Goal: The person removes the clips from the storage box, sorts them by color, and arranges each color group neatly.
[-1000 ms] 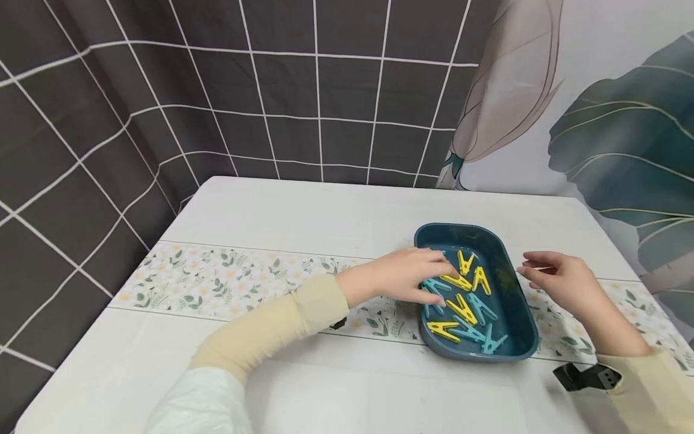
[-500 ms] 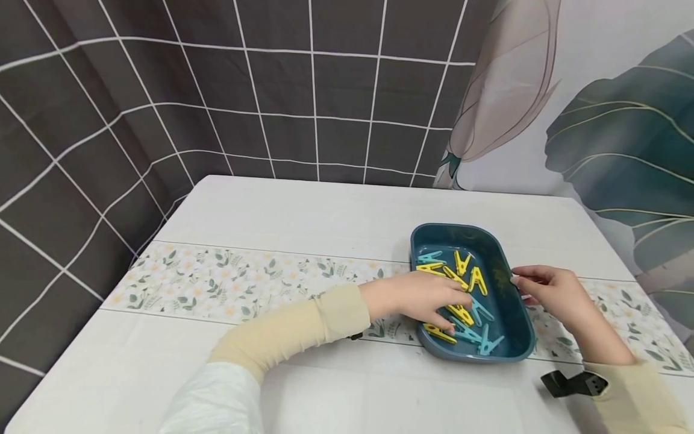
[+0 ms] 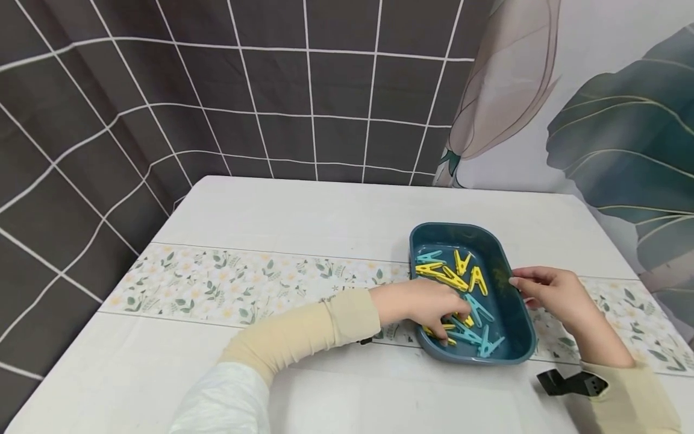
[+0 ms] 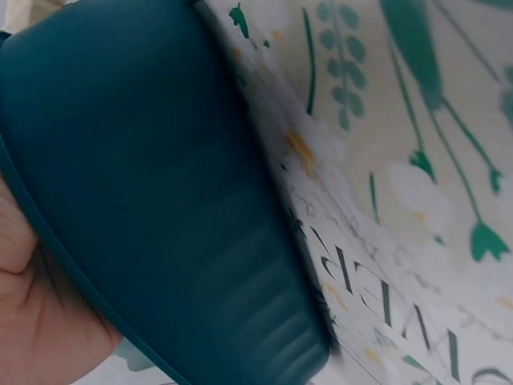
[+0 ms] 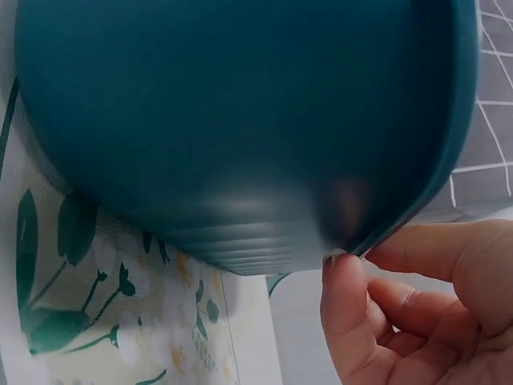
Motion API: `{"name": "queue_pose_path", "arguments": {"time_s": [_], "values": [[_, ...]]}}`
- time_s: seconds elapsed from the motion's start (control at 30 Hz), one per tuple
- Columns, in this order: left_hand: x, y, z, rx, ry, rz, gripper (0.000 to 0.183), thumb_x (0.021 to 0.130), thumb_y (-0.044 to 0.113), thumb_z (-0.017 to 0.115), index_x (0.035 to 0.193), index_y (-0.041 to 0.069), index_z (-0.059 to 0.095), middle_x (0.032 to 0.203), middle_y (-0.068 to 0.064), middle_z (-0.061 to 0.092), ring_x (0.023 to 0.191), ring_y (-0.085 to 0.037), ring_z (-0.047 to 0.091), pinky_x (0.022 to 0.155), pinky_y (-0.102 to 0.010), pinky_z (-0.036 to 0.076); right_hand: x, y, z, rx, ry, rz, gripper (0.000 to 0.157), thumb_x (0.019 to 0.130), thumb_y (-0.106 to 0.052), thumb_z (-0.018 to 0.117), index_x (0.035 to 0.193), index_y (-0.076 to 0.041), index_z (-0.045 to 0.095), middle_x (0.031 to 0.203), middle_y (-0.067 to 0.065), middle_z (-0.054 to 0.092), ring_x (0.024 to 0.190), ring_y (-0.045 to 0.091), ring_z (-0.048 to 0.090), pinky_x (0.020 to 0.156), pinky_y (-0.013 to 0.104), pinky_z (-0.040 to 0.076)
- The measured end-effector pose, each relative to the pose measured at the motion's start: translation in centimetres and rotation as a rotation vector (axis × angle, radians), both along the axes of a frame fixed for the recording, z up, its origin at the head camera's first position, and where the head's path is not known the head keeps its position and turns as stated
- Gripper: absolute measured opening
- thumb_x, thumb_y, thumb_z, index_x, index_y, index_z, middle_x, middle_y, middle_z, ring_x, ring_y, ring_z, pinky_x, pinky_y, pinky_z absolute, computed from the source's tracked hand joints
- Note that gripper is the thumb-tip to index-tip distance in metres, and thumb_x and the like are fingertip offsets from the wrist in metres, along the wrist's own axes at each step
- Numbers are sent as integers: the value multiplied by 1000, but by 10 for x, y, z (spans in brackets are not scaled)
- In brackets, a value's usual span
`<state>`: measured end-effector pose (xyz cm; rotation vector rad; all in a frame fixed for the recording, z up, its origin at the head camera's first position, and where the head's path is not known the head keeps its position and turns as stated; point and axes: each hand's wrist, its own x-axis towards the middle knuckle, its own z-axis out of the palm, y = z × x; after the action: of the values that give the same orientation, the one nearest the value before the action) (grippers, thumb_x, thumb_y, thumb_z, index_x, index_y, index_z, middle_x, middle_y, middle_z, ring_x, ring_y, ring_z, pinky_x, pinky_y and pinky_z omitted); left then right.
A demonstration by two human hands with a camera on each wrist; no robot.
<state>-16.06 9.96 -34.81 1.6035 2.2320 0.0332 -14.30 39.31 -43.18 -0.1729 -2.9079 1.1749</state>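
Observation:
A dark teal plastic tray (image 3: 517, 301) with rounded corners stands on the table, right of the middle. Yellow clothespins (image 3: 477, 280) and light blue clothespins (image 3: 477, 309) lie loose inside it. My left hand (image 3: 428, 301) reaches over the tray's left side, fingers bent down among the pins. Its thumb and fingertips are apart, over yellow pins near the front left corner, partly hiding them. At the right side my right hand (image 3: 555, 295) pinches the rim between thumb and finger. The right wrist view shows these fingertips (image 5: 343, 277) against the tray wall.
The white table (image 3: 303, 211) has a floral band (image 3: 217, 280) across it. Behind hangs a dark cloth (image 3: 282, 78) with a white grid, and a leaf-patterned cloth (image 3: 612, 150) hangs at the right. A black strap (image 3: 572, 383) sits at my right wrist.
My right hand has come left onto the tray's rim. My left hand has moved right and toward the front, its fingers lowering and bending among the pins.

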Motion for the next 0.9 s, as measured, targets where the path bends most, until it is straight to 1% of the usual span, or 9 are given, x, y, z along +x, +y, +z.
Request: {"name": "queue_pose_path", "arguments": {"time_s": [0.23, 0.37, 0.43, 0.53, 0.6, 0.67, 0.73, 0.83, 0.9], "values": [[2, 2, -2, -40, 16, 61, 36, 80, 33, 77, 111, 23, 61, 90, 12, 59, 78, -3, 51, 70, -15, 43, 1, -11, 13, -82, -21, 45, 56, 91, -44, 61, 122, 3, 58, 91, -2, 69, 72, 9, 64, 60, 28, 57], [2, 1, -3, -35, 5, 87, 36, 80, 30, 78, 110, 23, 61, 85, 11, 58, 76, -3, 52, 67, -16, 43, 7, -24, 28, -107, -44, 59, 58, 91, -42, 62, 124, 4, 55, 90, -16, 65, 78, -1, 62, 64, 22, 56], [2, 1, -3, -28, 4, 88, 38, 80, 31, 77, 112, 23, 61, 83, 11, 58, 75, -2, 52, 65, -16, 43, 9, -27, 35, -132, -61, 74, 58, 92, -38, 62, 128, 7, 52, 95, -7, 68, 82, 1, 63, 68, 27, 58], [3, 2, -4, -30, 7, 90, 42, 80, 32, 77, 117, 23, 61, 83, 12, 59, 75, -2, 53, 64, -17, 43, 11, -31, 40, -153, -78, 44, 58, 91, -39, 63, 130, 2, 51, 98, -11, 67, 83, -1, 63, 68, 22, 57], [3, 4, -4, -36, 10, 94, 44, 80, 33, 77, 120, 24, 60, 83, 12, 59, 76, -2, 53, 64, -17, 44, 11, -31, 41, -172, -84, 45, 59, 91, -37, 63, 133, 2, 49, 105, -1, 67, 85, 1, 62, 70, 24, 57], [3, 5, -4, -40, 10, 99, 45, 81, 32, 76, 122, 24, 60, 83, 12, 59, 76, -1, 53, 64, -17, 44, 11, -30, 38, -180, -77, 26, 64, 89, -43, 63, 134, 0, 48, 101, -13, 64, 83, -4, 61, 68, 17, 55], [3, 6, -5, -37, 7, 102, 45, 82, 31, 76, 123, 25, 59, 81, 13, 59, 75, -1, 54, 63, -17, 43, 11, -29, 37, -185, -74, 29, 69, 90, -45, 62, 136, 3, 45, 103, -9, 64, 83, -3, 61, 69, 18, 55], [2, 6, -7, -16, -3, 97, 44, 83, 27, 75, 124, 25, 58, 79, 13, 58, 72, -1, 53, 61, -16, 42, 17, -40, 51, -191, -90, 20, 66, 93, -38, 59, 137, 8, 41, 95, -15, 60, 80, -5, 59, 68, 17, 54], [2, 6, -8, 4, -9, 90, 44, 83, 25, 74, 124, 24, 58, 78, 12, 57, 72, -2, 53, 62, -15, 41, 21, -48, 62, -200, -114, 16, 61, 95, -30, 57, 138, 11, 39, 94, -13, 58, 79, -4, 57, 68, 18, 54]]}}
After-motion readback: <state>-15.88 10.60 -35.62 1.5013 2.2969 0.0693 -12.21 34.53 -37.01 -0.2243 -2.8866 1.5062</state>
